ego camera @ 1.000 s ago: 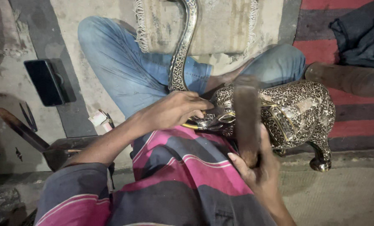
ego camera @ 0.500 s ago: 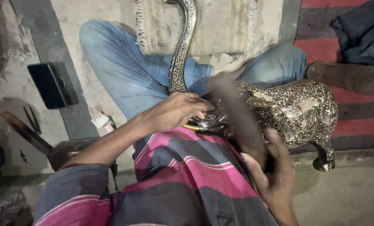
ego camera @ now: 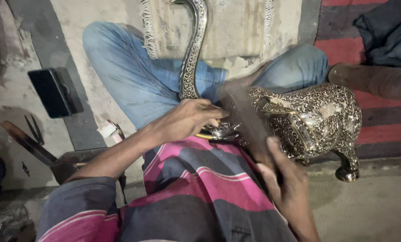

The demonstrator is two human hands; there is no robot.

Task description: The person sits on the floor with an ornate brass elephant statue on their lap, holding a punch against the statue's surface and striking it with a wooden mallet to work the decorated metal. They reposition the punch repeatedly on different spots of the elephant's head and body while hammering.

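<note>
The person sits cross-legged on the floor with an ornate metal elephant figure (ego camera: 312,118) resting against the lap, its body covered in fine silver scrollwork and its long trunk (ego camera: 192,49) curving up past the blue-jeaned knees toward a fringed mat (ego camera: 236,27). The left hand (ego camera: 187,118) lies on the elephant's head where the trunk begins, fingers curled together and pressing down on the metal, steadying it. The right hand (ego camera: 285,183) is closed in a fist round the handle of a dark mallet-like tool (ego camera: 245,116), whose blurred head sits right at the elephant's head, just beside the left fingers. A dark phone (ego camera: 54,92) lies on the floor to the left, well apart, with small scissors (ego camera: 34,130) near it, and a brown block (ego camera: 373,78) rests on the red-striped rug beyond the elephant
</note>
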